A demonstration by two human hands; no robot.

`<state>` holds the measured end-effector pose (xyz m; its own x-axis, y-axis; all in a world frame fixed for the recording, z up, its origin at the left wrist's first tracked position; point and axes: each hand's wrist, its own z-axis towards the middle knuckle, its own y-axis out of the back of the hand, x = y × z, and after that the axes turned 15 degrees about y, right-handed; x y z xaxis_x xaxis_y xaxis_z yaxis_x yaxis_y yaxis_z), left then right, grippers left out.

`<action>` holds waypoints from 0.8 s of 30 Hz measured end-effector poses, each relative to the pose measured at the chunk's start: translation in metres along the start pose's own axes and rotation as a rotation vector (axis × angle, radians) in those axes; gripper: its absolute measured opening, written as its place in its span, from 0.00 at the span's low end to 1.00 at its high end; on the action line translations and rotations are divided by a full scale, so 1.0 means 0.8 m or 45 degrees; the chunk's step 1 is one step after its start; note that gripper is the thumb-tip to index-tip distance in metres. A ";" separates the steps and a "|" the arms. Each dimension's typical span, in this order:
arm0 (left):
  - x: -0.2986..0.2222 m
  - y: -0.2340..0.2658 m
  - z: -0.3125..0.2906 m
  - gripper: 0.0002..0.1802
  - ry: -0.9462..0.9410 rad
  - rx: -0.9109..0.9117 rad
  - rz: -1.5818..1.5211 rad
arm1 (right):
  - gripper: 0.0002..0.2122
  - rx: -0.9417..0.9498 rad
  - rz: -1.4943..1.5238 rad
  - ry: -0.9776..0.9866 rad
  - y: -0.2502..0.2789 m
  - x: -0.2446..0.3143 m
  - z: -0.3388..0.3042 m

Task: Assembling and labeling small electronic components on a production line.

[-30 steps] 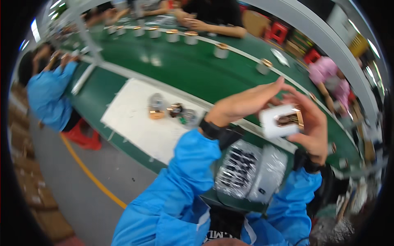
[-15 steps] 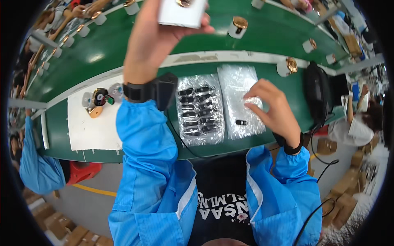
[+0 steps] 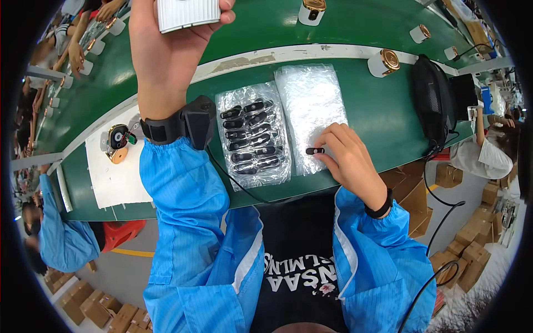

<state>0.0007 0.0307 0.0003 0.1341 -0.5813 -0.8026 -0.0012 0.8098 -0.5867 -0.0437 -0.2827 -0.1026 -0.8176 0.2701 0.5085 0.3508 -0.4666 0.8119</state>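
— Right hand (image 3: 348,157) had closed in on the small black piece (image 3: 314,151) since the earlier frame, hadn't it?

— Yes, in the head view its thumb and forefinger pinched the right end, over the near part of the right plastic bag (image 3: 308,102). I couldn't tell whether it was lifted.

— And the left hand (image 3: 180,49)?

— Far left, fingers curled round a white case (image 3: 189,15), partly out of view.

— What lay between?

— On the green table (image 3: 380,133), the left plastic bag (image 3: 272,176) held black parts; a white sheet (image 3: 125,186) lay farther left.
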 end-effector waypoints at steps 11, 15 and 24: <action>0.038 -0.044 -0.002 0.38 0.204 0.164 0.095 | 0.09 -0.846 -0.214 0.206 0.083 0.003 0.073; 0.043 -0.066 -0.018 0.38 0.260 0.258 -0.035 | 0.10 -1.005 -0.484 0.457 0.099 0.007 0.130; 0.014 -0.049 -0.022 0.33 0.164 0.302 -0.075 | 0.12 -0.888 -0.197 0.546 0.081 0.008 0.186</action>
<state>-0.0151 -0.0090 0.0127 -0.0001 -0.6207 -0.7840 0.2372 0.7616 -0.6030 0.0415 -0.1863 -0.0038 -0.9859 0.0953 0.1379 -0.0276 -0.9036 0.4276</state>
